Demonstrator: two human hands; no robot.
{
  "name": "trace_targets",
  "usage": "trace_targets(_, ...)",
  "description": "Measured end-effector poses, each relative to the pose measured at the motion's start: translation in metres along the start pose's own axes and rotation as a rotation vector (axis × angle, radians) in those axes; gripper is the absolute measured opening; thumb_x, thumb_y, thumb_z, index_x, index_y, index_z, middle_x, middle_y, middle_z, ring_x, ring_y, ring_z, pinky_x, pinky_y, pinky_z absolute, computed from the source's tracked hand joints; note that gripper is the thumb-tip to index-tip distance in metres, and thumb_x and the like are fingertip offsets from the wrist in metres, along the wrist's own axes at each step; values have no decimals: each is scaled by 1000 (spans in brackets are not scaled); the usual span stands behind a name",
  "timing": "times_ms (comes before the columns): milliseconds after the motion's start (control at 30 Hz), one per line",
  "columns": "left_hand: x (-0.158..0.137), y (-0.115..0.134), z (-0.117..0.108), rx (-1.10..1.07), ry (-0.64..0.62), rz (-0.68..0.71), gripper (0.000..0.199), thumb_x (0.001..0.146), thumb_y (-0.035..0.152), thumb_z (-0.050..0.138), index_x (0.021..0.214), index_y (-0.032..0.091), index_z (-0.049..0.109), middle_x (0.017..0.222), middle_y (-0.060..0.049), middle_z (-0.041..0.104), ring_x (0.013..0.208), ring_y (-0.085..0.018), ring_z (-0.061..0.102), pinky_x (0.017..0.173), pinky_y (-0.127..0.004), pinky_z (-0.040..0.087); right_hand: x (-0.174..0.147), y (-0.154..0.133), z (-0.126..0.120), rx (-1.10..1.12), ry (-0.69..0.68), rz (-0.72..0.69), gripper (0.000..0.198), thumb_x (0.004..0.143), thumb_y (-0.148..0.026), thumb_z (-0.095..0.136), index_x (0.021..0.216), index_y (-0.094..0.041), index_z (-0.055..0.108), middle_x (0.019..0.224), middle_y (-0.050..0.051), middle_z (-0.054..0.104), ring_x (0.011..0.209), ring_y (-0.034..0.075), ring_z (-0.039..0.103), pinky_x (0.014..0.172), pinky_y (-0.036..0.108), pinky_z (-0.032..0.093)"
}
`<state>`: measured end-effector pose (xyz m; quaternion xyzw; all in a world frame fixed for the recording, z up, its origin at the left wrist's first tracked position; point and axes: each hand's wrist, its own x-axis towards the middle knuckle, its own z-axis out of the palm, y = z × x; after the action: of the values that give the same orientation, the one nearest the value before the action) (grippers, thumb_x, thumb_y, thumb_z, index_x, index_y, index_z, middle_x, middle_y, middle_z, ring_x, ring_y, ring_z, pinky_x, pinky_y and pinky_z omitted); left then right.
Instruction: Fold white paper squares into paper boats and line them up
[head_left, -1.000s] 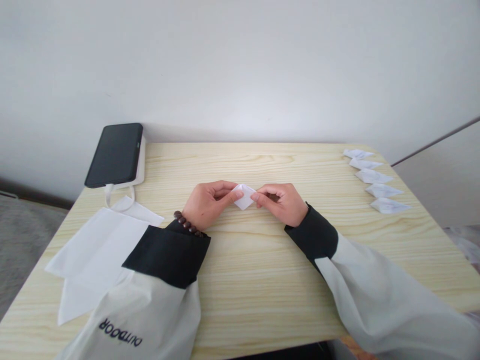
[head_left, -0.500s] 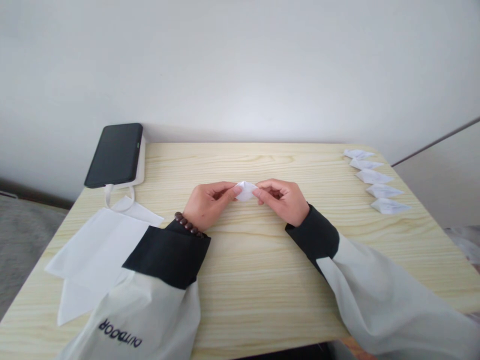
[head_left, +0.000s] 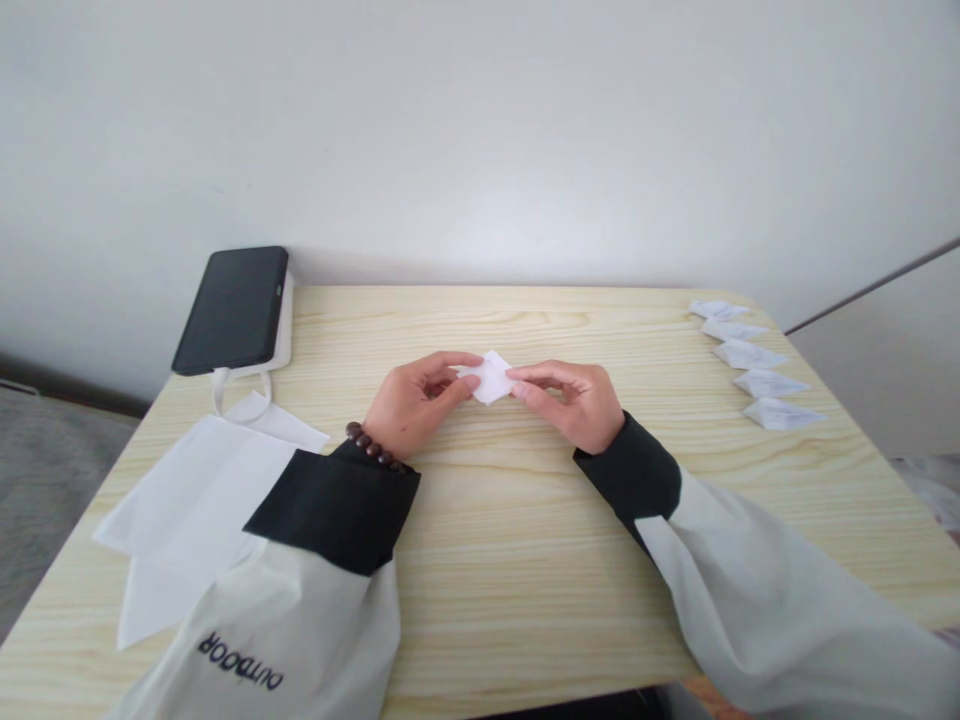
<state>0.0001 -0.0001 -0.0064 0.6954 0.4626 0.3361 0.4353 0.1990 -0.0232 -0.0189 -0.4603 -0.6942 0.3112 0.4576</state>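
Observation:
A small folded piece of white paper (head_left: 491,379), roughly diamond-shaped, is held between both hands above the middle of the wooden table (head_left: 495,560). My left hand (head_left: 424,400) pinches its left side between thumb and fingers; a dark beaded bracelet circles that wrist. On the opposite corner, my right hand (head_left: 566,398) has its thumb and index finger closed. Whether the paper touches the tabletop, I cannot tell.
Several folded white paper pieces (head_left: 784,413) lie in a row at the right edge. White paper sheets (head_left: 195,490) rest at the left, partly under my sleeve. Behind them is a black-screened device (head_left: 232,308) on a white base, with a white loop (head_left: 268,388). A wall stands behind the table.
The folded paper has changed from a rounded, narrow look to a flatter diamond showing more of its face. Both hands have shifted their finger grip slightly and stay in nearly the same place.

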Motion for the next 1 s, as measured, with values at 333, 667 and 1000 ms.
trace_targets(333, 0, -5, 1, 188, -96, -3, 36, 71, 45, 63, 90, 14, 68, 74, -4, 69, 61, -14, 58, 57, -24, 44, 0, 3, 2, 53, -11, 72, 19, 75, -30, 66, 88, -18, 68, 82, 3, 72, 70, 14, 68, 69, 26, 55)
trace_targets(667, -2, -1, 1, 176, -113, 12, 34, 75, 44, 60, 93, 15, 67, 74, -3, 68, 62, -14, 57, 57, -24, 43, 1, 4, 2, 121, -55, 118, 14, 73, -28, 66, 80, -16, 66, 67, 1, 68, 58, 12, 62, 57, 24, 50)
trace_targets(1000, 2, -9, -3, 492, -31, 297, 21, 80, 34, 56, 79, 18, 70, 77, -4, 68, 81, -19, 55, 78, -33, 43, 3, 4, 3, -287, -80, -92, 7, 76, -24, 63, 74, -17, 64, 71, 3, 64, 65, 13, 55, 62, 25, 44)
